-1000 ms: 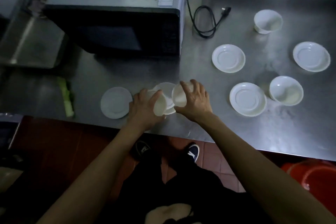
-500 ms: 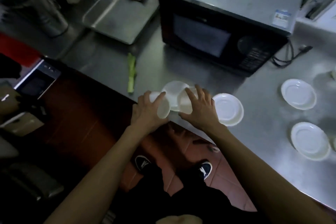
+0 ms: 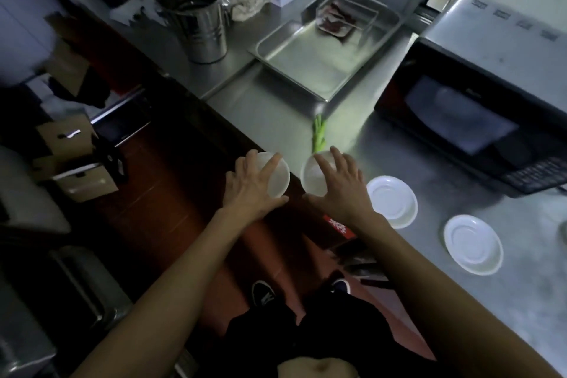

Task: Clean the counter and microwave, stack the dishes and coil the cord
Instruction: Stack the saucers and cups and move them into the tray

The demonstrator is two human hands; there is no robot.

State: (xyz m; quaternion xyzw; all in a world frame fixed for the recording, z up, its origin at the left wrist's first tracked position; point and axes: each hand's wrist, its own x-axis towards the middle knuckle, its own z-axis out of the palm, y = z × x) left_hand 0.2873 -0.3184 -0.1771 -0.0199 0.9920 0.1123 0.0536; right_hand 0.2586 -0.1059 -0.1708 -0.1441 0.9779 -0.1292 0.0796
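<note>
Two small white bowls, one per hand, held in the air at the near edge of the surface: left hand (image 3: 250,186) wraps the left bowl (image 3: 276,175), right hand (image 3: 339,184) the right bowl (image 3: 313,176), fingers curled over the rims. Likely light, stiff, smooth, breakable; rim-and-wall hold suits. Contents unclear. Two saucers (image 3: 392,201) (image 3: 472,244) lie right, bare. Far: metal tray (image 3: 306,61) holding a packet, steel pot (image 3: 196,18), microwave (image 3: 478,92).

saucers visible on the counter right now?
2: one saucer just right of the right hand, another saucer farther right. More may lie outside the frame.
</note>
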